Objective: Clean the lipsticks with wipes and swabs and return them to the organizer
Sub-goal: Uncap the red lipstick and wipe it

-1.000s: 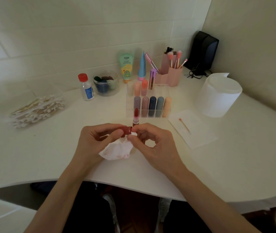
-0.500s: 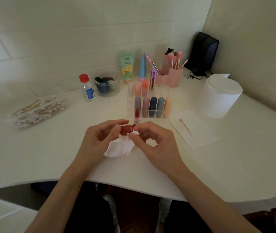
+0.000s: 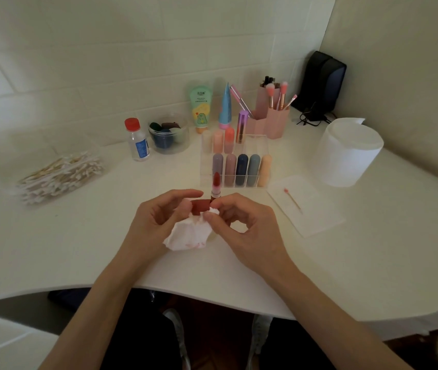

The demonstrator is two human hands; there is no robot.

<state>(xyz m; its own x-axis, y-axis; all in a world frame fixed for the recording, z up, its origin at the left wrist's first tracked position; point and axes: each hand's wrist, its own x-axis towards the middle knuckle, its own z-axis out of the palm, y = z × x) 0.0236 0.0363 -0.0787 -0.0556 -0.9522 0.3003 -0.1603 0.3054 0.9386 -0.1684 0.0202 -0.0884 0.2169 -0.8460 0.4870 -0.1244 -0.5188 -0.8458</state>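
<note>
The right hand (image 3: 250, 231) is pinching the base of the open red lipstick (image 3: 216, 186), so the bullet is standing upright and touching nothing. The left hand (image 3: 156, 222) is pinching the dark red cap (image 3: 201, 205) beside that base and is trapping the stained, crumpled wipe (image 3: 188, 235) underneath, probably for wiping. The clear organizer (image 3: 255, 148) is standing just behind.

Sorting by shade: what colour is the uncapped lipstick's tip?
The lipstick tip is dark red; head view.
</note>
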